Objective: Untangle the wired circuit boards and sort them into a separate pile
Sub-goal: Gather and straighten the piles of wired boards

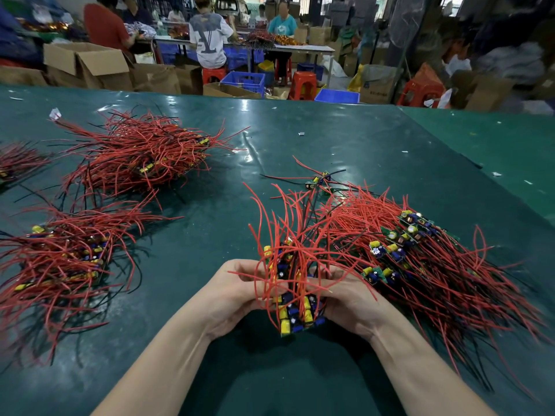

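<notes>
Both hands clamped on stack of wired circuit boards [295, 307]: left hand [237, 291] and right hand [345, 298] flank it. Stack's long axis runs away from body; red leads fan upward. Tangled source heap [420, 259] just right; sorted pile [60, 262] well left, nearer left hand.

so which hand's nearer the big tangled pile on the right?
Right. The right hand sits beside the tangled pile; the left hand is across the held bundle.
</notes>
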The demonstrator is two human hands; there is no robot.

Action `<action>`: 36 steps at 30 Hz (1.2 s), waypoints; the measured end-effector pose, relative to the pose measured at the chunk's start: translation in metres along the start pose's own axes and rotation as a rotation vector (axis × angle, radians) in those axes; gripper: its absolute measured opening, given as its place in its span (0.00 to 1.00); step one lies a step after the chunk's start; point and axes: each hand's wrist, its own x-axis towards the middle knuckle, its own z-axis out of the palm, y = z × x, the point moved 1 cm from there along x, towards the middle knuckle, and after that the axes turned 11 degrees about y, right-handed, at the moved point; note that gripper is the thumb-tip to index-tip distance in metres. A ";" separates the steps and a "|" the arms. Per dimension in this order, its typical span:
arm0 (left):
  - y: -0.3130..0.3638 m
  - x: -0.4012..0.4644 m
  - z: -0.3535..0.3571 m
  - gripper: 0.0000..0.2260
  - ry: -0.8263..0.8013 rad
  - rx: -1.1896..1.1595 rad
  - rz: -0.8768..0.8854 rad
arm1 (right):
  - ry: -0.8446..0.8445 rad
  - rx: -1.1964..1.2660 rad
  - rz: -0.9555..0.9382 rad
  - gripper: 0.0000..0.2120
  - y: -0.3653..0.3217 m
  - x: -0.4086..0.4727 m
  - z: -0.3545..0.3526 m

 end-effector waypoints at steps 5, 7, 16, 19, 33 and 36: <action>0.003 -0.005 0.002 0.07 -0.068 -0.068 -0.023 | -0.141 0.091 0.009 0.17 0.000 0.000 -0.002; 0.004 -0.007 0.003 0.08 -0.099 -0.031 -0.009 | -0.173 0.086 -0.002 0.21 -0.002 0.000 -0.004; 0.006 0.015 -0.014 0.05 0.193 -0.131 -0.008 | -0.036 0.116 -0.074 0.06 -0.008 0.005 -0.004; 0.005 0.023 -0.021 0.04 0.333 -0.189 -0.011 | 0.147 0.145 -0.159 0.12 -0.011 0.009 -0.004; 0.013 0.030 -0.043 0.08 0.671 -0.619 0.067 | 0.613 -0.220 -0.616 0.07 -0.022 0.001 -0.003; 0.017 0.031 -0.046 0.08 0.699 -0.685 0.152 | 0.659 -0.182 -0.733 0.10 -0.026 -0.002 0.003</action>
